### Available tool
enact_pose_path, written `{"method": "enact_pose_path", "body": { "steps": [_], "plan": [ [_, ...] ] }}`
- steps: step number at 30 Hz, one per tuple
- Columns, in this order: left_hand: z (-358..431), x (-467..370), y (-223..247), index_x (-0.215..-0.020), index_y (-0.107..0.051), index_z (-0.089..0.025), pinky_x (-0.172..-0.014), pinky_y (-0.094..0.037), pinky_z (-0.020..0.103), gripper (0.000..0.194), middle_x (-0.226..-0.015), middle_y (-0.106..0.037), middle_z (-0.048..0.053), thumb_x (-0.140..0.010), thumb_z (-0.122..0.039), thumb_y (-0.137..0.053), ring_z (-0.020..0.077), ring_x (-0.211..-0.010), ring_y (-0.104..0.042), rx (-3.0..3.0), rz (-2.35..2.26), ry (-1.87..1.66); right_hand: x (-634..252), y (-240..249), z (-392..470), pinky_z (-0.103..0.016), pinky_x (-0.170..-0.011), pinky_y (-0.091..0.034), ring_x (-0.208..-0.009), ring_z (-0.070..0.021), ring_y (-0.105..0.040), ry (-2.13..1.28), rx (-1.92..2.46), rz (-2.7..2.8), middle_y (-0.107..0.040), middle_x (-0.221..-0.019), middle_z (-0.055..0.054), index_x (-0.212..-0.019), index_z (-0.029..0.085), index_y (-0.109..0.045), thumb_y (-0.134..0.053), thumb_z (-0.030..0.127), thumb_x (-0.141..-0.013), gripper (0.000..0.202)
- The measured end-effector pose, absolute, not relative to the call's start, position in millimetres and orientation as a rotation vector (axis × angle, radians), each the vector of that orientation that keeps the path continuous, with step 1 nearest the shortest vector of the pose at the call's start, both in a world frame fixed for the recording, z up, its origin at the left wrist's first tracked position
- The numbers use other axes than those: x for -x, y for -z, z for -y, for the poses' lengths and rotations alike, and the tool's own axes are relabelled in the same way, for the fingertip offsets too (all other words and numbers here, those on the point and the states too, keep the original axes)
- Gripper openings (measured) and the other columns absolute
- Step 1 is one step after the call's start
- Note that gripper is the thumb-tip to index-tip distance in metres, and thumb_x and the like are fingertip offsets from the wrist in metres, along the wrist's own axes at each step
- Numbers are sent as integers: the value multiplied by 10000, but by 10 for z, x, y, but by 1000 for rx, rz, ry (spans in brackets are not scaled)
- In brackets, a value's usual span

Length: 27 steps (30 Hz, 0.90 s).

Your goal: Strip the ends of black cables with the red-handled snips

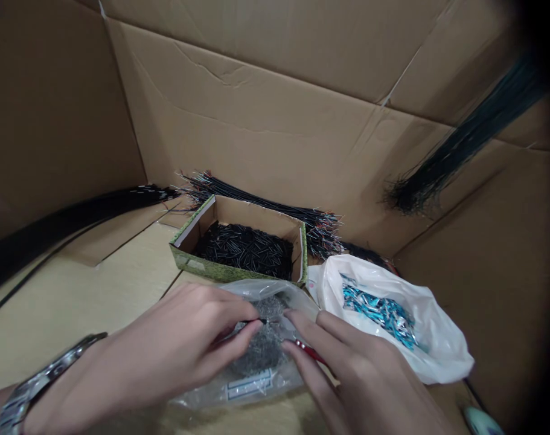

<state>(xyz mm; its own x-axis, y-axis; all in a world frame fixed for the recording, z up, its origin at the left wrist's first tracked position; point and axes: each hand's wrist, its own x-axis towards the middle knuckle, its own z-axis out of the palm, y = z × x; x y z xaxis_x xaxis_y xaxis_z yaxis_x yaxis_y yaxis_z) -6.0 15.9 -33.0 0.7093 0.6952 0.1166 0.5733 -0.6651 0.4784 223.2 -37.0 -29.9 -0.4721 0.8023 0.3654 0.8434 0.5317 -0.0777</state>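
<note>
My left hand (188,338), with a metal watch on its wrist, pinches the end of a thin black cable (262,321) between thumb and forefinger. Facing it, my right hand (351,362) is curled around a slim red-handled tool (308,349); the tool's full shape is hidden by the fingers. Thumb and forefinger of that hand are slightly apart near the cable's tip, and whether a small piece lies between them cannot be made out. Both hands are over a clear plastic bag (215,389) full of tiny silvery clear pieces (259,356).
Behind the bag stands a green-sided box (202,266) of short black tubes (247,248). A white bag (442,320) with shiny blue pieces (383,311) lies at right. Black cable bundles (261,201) lie behind and left; dark wires (465,151) stick out upper right. Cardboard walls (256,90) surround everything.
</note>
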Motion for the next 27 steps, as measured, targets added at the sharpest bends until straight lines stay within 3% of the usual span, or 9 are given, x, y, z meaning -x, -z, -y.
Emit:
{"method": "enact_pose_path", "body": {
  "steps": [21, 27],
  "plan": [
    [-152, 68, 354, -821, -611, -226, -614, -372, 270, 274, -767, -653, -37, -1037, -291, -456, 138, -656, -555, -2475, -921, -431, -2219, 281, 382, -326, -426, -501, -507, -206, -673, 159, 1317, 2396, -716, -768, -37, -1147, 180, -730, -510, 219, -959, 292],
    [-123, 56, 347, -819, -601, -222, -620, -377, 258, 243, -775, -652, -41, -1028, -266, -485, 131, -673, -569, -2462, -863, -453, -2214, 295, 361, -363, -439, -508, -495, -236, -667, 158, 1377, 2415, -724, -772, -42, -1099, 200, -718, -533, 263, -950, 245]
  ]
}}
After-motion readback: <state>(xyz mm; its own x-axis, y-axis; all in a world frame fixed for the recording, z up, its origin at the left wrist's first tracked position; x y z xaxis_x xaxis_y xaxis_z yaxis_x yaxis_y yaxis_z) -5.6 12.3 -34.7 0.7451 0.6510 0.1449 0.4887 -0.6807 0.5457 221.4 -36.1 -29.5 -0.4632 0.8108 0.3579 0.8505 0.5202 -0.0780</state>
